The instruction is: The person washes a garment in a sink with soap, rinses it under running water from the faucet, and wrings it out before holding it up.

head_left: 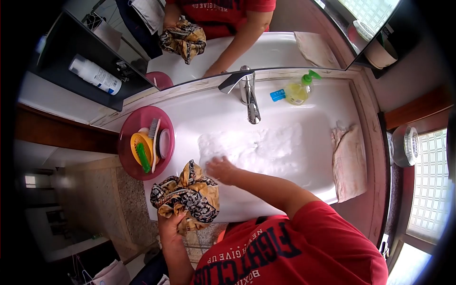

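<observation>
Gripping cloth (192, 197) in L hand (170, 227), bunched, no clear long axis, just bodyward-L of R hand (222, 170), empty, unclenched, nearer suds (259, 149), at their L edge

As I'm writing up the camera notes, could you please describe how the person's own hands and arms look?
The left hand and right hand are ungloved. The right arm is bare below a short red sleeve, part of a T-shirt with large dark lettering and smaller white print.
</observation>
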A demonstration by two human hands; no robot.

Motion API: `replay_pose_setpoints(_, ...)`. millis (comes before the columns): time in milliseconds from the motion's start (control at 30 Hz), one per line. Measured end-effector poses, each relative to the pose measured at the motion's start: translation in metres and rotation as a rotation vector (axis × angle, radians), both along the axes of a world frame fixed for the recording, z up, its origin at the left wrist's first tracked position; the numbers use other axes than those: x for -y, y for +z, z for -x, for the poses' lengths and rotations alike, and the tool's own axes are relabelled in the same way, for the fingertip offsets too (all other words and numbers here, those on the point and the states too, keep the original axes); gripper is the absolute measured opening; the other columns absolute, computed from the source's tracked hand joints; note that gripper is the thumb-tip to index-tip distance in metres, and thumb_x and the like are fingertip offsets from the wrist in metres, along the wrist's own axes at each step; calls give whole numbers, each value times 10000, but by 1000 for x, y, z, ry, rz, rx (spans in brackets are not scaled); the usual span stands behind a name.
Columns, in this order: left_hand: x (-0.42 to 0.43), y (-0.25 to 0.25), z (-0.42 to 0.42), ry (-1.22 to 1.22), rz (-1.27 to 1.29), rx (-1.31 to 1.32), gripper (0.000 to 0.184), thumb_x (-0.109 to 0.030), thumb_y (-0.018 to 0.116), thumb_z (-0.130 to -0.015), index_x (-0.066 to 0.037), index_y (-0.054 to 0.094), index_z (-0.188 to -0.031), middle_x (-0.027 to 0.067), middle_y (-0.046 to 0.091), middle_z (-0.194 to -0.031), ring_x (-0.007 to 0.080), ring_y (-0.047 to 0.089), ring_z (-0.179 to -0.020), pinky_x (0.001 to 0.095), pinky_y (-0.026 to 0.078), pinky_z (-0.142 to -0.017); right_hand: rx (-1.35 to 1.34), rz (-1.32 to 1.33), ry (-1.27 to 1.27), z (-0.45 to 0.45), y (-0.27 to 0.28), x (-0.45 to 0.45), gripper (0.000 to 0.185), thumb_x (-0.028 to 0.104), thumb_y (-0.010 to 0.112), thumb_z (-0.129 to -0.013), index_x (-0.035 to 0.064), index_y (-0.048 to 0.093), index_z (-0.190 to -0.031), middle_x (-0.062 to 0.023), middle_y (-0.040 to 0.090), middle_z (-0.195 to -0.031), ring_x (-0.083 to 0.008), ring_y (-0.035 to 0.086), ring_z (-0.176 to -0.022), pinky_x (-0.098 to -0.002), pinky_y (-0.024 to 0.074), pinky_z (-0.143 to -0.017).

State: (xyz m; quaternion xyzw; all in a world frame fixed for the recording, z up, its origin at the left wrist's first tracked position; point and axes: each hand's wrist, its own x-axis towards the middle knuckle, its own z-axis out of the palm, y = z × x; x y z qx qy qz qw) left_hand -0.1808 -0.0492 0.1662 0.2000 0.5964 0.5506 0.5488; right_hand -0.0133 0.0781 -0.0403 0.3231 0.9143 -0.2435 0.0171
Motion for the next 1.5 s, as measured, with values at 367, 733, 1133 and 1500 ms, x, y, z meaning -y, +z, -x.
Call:
replay_pose_setpoints(367, -13, -8, -6, -34, -22, 0, 582, 71, 688, -633, -3, 520, -1186, 90, 613, -1077, 217, 616, -967, 355, 501, -856, -29, 19, -667, -128, 72, 21, 197, 144, 585, -812, 66, 632, -987, -134, 571, -1098, -338, 530, -1044, -506, 437, -847)
replay_pose_setpoints(733, -27, -5, -23, -116, -51, 40, 533, 86, 673, -670, 15, 523, -1176, 99, 613, -1086, 202, 619, -963, 331, 499, -852, -703, 299, -762, -147, 113, 15, 135, 97, 589, -827, 19, 623, -931, -171, 624, -846, -293, 608, -753, -369, 486, -679)
replay_pose_setpoints(1133, -21, -14, -16, -156, -74, 48, 479, 79, 665, -687, 20, 547, -1148, 95, 626, -1067, 196, 626, -937, 329, 507, -837, -1012, 764, -824, -129, 222, -25, 407, 26, 487, -863, 21, 431, -1266, 7, 424, -631, -89, 440, -476, -262, 492, -454)
replay_pose_setpoints(1500, -18, -12, -13, -187, -92, 82, 494, 93, 656, -687, 16, 539, -1161, 101, 628, -1069, 199, 631, -948, 330, 516, -832, -1241, 1052, -736, -123, 244, -64, 552, 17, 467, -860, 96, 302, -1380, 33, 342, -616, -84, 356, -455, -291, 467, -433)
